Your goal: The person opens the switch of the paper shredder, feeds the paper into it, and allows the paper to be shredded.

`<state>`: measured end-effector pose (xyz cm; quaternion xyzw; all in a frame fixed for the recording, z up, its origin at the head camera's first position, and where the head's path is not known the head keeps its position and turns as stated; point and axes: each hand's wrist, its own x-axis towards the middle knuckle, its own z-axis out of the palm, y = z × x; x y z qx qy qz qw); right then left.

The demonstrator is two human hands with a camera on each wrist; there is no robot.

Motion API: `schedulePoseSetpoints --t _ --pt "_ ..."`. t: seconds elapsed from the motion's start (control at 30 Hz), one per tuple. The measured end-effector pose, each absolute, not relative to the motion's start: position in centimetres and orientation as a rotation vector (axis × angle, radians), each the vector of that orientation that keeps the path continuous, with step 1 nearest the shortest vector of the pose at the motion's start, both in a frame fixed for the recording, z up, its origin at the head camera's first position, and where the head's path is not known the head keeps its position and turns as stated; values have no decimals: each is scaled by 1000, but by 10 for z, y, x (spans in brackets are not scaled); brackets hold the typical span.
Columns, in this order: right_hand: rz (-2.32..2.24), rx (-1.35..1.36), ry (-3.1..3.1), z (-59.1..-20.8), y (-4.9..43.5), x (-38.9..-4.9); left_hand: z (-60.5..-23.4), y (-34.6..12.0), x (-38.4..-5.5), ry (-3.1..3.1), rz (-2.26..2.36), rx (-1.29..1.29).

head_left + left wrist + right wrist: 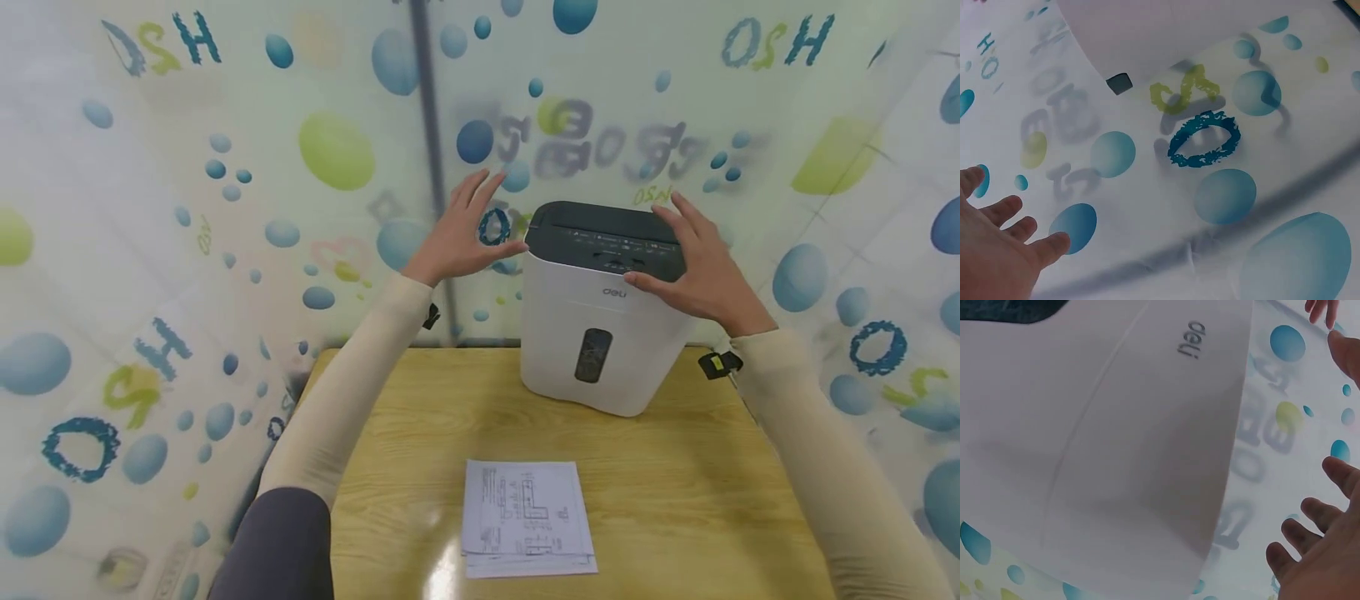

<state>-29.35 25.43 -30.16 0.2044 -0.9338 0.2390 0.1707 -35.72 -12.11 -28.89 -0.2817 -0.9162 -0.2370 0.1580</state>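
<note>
A white paper shredder (555,325) with a dark top and a "deli" label stands at the back of the wooden table. Its window shows dark contents. Just beyond its upper left edge, my left hand (463,237) is raised with spread fingers; the thumb points at the shredder's rim. My right hand (705,271) hovers by the upper right corner, fingers and thumb apart. In the right wrist view a gap separates that hand (1325,540) from the shredder's white wall (1135,444). Neither hand holds anything. Several printed sheets with line drawings (525,517) lie stacked near the front.
The wooden table (405,433) ends at a curtain-like wall (262,275) printed with blue and green dots and letters, which encloses the back and sides. A dark vertical bar (429,108) runs behind the wall, left of the shredder.
</note>
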Motion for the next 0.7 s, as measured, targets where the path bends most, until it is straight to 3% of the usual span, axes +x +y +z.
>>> schedulePoseSetpoints --t 0.7 --pt "617 754 -2485 -367 229 -247 -392 -154 -303 -2566 -810 -688"
